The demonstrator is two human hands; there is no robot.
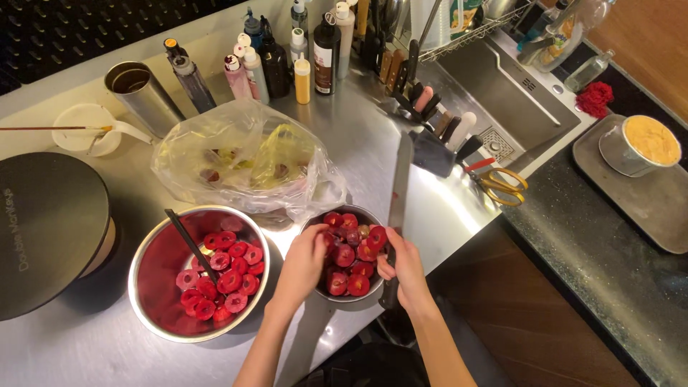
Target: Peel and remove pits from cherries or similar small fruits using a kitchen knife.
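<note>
L hand (304, 261) reaches into small bowl (350, 252) at counter's front edge, fingers curled on fruit halves (350, 259). R hand (405, 269) grips knife (396, 215), blade up. Step looks like cutting fruit; next needs one piece lifted out, steadied.

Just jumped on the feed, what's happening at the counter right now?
A person is working over a small bowl of red fruit pieces on a steel counter. The left hand reaches into the fruit, while the right hand holds a long knife with its blade pointing away. A bigger bowl to the left holds cored red slices and a dark utensil. Behind both sits a plastic bag.
</note>
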